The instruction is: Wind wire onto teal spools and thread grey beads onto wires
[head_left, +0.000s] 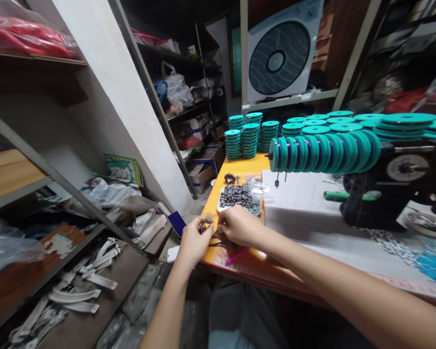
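Observation:
Over the near left corner of the yellow table, my left hand (pixel 195 238) is closed in a pinch, with a small grey piece (pixel 208 219) at its fingertips. Close beside it, my right hand (pixel 238 226) has thumb and fingers pressed together; what they grip is too small to make out. Just behind the hands stands a white tray (pixel 220 207) heaped with dark grey oval weights (pixel 236 195). Small metal bits (pixel 254 207) lie at the tray's right side. A magenta tool (pixel 237 256) rests on the table edge below my right hand.
A black machine (pixel 374 189) carries a row of teal discs (pixel 323 152) on its shaft. Stacks of teal spools (pixel 250 138) line the table's back. Left of the table lies a phone (pixel 177 223). A box fan (pixel 279 53) stands behind; cluttered shelves (pixel 39 189) flank the left.

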Available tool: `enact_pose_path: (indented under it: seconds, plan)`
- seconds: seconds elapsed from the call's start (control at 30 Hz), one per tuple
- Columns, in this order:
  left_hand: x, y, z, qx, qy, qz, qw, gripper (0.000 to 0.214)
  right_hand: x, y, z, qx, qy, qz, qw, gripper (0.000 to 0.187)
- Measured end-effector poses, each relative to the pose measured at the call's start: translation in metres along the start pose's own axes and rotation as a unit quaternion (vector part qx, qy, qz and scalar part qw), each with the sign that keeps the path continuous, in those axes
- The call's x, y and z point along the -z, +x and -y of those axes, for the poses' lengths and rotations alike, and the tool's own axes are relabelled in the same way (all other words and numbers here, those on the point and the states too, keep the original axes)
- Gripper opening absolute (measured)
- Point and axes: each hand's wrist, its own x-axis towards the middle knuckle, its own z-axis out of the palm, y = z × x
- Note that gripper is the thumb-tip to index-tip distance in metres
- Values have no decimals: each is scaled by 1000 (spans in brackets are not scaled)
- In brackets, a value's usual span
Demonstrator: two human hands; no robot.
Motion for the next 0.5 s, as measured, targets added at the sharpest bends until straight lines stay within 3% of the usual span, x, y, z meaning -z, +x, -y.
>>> enact_pose_path:
  seconds: [0.13, 0.3, 0.4, 0.5]
  plan:
    - [3, -4, 2, 16, -133, -22, 991, 15, 6, -5, 1, 19, 22, -42, 999, 17]
    - [13, -11, 0, 17, -277, -80, 957, 19, 21, -23, 6, 39, 70, -127, 989, 16]
    - [20, -19, -9, 22, -341, -113, 933, 25, 27, -37, 8, 57, 110, -162, 979, 18]
    - [23, -35, -26, 55, -403, -91, 909, 31, 27, -56, 9, 78, 151, -176, 970, 22]
